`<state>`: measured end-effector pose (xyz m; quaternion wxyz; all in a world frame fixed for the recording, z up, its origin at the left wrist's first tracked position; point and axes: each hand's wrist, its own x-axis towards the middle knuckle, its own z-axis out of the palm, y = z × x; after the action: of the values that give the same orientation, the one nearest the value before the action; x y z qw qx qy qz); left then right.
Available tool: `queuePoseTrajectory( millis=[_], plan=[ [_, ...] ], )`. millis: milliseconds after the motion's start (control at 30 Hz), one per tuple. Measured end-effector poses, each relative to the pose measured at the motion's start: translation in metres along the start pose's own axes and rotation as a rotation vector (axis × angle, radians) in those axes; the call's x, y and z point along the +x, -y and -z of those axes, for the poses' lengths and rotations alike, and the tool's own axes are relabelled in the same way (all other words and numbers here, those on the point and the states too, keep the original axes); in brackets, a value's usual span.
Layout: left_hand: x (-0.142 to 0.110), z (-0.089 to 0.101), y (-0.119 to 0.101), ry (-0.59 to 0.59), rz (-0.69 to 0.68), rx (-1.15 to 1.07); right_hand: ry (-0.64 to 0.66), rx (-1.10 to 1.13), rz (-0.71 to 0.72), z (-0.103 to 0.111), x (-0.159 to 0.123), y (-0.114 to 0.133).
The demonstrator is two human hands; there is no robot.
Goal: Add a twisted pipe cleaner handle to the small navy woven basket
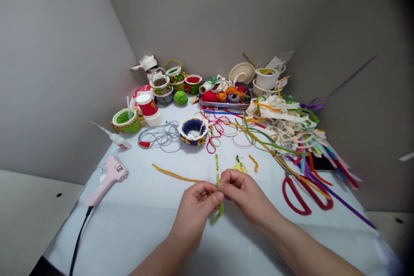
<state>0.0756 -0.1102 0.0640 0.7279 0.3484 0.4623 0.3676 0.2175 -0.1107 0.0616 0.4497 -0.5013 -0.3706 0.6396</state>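
Both my hands meet low in the middle of the white table (136,233). My left hand (196,207) and my right hand (246,192) each pinch a twisted green and yellow pipe cleaner (217,172). Its upper end points away from me and its green lower end curls down below my left thumb. A long yellow pipe cleaner (174,175) lies just beyond my left hand. A short orange piece (254,162) and a small yellow-green bit (239,165) lie beyond my right hand.
A pink glue gun (108,177) with a black cord lies at the left, red-handled scissors (305,196) at the right. A blue woven cup (193,130), grey cord (161,136), glue bottle (116,139), decorated cups, yarn and a heap of ribbons and lace (291,125) crowd the far side.
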Motion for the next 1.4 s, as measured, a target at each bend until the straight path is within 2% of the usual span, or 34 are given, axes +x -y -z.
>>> queuePoseTrajectory(
  millis=[167,300,433,533,600,800,1200,1400],
  plan=[
    [-0.002,0.002,-0.002,0.041,0.090,-0.177,0.132,0.224,-0.115,0.004,0.003,-0.003],
    [-0.001,0.004,0.000,0.101,0.118,-0.247,0.182,0.278,-0.161,0.006,0.004,-0.003],
    [0.001,0.008,-0.003,0.164,0.133,-0.098,0.169,0.246,-0.168,0.005,0.004,0.003],
    [0.003,0.012,-0.010,0.106,0.034,0.084,0.124,0.149,-0.150,0.003,0.003,0.006],
    [0.004,0.015,-0.014,0.060,-0.010,0.113,0.126,0.068,-0.139,0.002,0.002,0.006],
    [0.007,0.018,-0.015,0.057,0.037,0.124,0.166,-0.102,-0.075,0.004,0.001,0.002],
    [0.008,0.020,-0.018,0.085,0.118,0.049,0.298,0.013,-0.228,0.009,0.004,0.005],
    [0.010,0.022,-0.017,0.127,0.104,0.046,0.349,0.115,-0.316,0.010,0.005,0.000]
  ],
)
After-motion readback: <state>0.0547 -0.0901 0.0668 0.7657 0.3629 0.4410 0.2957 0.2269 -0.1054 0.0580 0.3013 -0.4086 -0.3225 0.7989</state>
